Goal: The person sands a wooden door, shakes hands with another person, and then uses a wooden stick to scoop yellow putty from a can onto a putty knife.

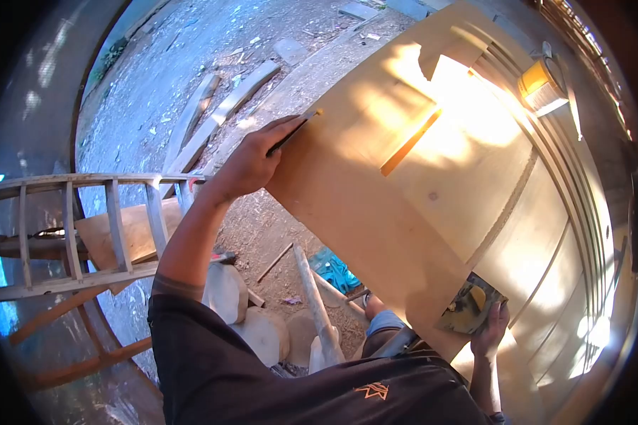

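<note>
My left hand [252, 157] is closed around a thin dark putty knife [288, 136], its tip at the left edge of a large wooden panel [347, 195]. A small dab of yellow putty [319, 113] shows at that tip. Low on the right, my right hand [490, 333] grips the edge of a square palette [464, 320], smeared with dark and yellowish filler. The palette is over the lower part of the panel. A rectangular slot [411, 142] and bright patches of sunlight mark the panel's surface.
A yellow and white tub [543, 86] stands at the upper right, beside stacked curved boards [567, 170]. An aluminium ladder [113, 219] lies at the left. Below are round wood slabs [261, 333], a pole [315, 297] and a teal bag-like item [334, 269]. Beams [230, 103] lie on the littered ground.
</note>
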Available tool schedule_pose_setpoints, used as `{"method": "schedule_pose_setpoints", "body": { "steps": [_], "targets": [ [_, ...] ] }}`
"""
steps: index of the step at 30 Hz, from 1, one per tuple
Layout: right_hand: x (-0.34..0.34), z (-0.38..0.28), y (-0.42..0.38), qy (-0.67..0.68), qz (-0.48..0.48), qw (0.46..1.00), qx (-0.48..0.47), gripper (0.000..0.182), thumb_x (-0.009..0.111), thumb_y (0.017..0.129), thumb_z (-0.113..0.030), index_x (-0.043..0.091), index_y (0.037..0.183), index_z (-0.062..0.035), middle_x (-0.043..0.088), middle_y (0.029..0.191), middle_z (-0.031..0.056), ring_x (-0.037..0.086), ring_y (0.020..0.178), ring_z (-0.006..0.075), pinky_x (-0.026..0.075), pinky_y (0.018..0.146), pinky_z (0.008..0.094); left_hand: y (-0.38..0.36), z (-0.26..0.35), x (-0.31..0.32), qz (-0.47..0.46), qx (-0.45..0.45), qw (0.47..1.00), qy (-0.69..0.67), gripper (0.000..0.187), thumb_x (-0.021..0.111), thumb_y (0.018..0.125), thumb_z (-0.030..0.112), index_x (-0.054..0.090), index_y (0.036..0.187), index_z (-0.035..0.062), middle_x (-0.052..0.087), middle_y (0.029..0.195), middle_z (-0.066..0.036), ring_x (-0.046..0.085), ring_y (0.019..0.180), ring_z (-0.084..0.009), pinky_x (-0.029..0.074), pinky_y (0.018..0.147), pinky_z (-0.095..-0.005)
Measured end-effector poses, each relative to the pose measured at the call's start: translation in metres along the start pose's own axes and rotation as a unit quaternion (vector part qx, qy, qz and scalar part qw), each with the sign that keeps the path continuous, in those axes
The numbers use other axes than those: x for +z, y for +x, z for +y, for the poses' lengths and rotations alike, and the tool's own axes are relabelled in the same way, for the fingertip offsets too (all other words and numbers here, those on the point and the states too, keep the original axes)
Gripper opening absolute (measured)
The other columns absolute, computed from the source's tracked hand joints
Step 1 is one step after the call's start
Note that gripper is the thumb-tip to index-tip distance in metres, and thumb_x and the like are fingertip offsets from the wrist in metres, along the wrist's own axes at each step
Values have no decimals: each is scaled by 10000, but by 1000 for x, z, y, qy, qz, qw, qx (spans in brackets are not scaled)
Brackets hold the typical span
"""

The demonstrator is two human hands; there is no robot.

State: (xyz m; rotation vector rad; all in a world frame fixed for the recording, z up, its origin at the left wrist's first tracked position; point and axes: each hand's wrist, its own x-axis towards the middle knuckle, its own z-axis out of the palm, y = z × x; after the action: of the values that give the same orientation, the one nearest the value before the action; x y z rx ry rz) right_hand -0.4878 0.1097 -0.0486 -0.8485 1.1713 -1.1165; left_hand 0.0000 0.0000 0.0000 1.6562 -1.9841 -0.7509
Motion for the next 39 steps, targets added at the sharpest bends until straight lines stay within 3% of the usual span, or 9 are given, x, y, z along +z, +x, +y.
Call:
{"method": "schedule_pose_setpoints", "body": {
  "steps": [5,8,11,14,17,21,26,29,39],
  "targets": [
    [4,-1,-2,-19,32,999,-3,329,402,973,-205,458,1179,45,590,1074,123,585,958,185,472,843,308,-6,-3,1,-38,7,996,78,648,383,744,-102,304,1377,6,452,1286,-260,458,1190,-369,361,1012,-382],
    [0,3,-1,-15,-12,1000,11,350,387,983,-240,431,1224,10,576,1108,108,577,986,181,473,850,305,-1,19,-13,-154,-167,966,121,660,401,756,-93,254,1392,-1,514,1181,-283,515,1101,-394,412,946,-400],
    [2,0,-2,-13,2,1000,0,353,394,981,-244,431,1220,13,579,1098,108,577,986,181,478,841,306,-2,15,-13,-130,-105,978,127,683,433,765,-80,213,1406,10,550,1098,-294,540,1047,-405,441,892,-414],
    [0,2,-3,3,-5,1000,-5,345,395,979,-235,434,1215,14,576,1101,107,577,985,183,482,836,312,-6,8,-14,-101,-81,978,165,577,387,783,-62,337,1354,-2,569,1076,-294,578,978,-406,438,874,-425],
    [0,3,-4,0,12,1000,-4,335,388,979,-221,432,1215,13,571,1110,109,579,985,186,482,839,313,-9,-19,-33,-162,-64,944,279,555,390,754,-86,418,1303,-10,593,1090,-240,580,984,-395,438,912,-408],
    [-6,5,-3,-11,2,1000,-7,331,373,983,-215,428,1219,12,569,1114,111,582,982,188,482,845,316,16,3,-47,-10,4,973,231,573,406,683,-144,576,1182,81,575,1196,-135,531,1113,-302,421,938,-411],
    [2,-1,-2,-1,8,1000,-7,330,386,975,-207,473,1167,47,584,1094,120,568,991,184,441,879,313,55,13,-34,-44,153,951,265,574,419,646,-125,646,1101,142,631,1100,-115,594,997,-297,461,868,-356],
    [0,0,0,-13,11,1000,-5,328,385,976,-208,472,1167,44,587,1086,118,573,979,182,448,868,308,54,23,-35,-142,0,958,250,519,442,633,-126,668,1038,106,643,1080,-89,589,1026,-272,446,898,-360],
    [-11,6,1,-15,-21,1000,3,364,387,984,-248,435,1231,16,570,1140,113,568,1013,189,454,872,310,-38,13,-37,-98,76,968,217,413,509,627,-129,699,929,81,673,977,-74,608,962,-262,473,831,-350]
  ]
}}
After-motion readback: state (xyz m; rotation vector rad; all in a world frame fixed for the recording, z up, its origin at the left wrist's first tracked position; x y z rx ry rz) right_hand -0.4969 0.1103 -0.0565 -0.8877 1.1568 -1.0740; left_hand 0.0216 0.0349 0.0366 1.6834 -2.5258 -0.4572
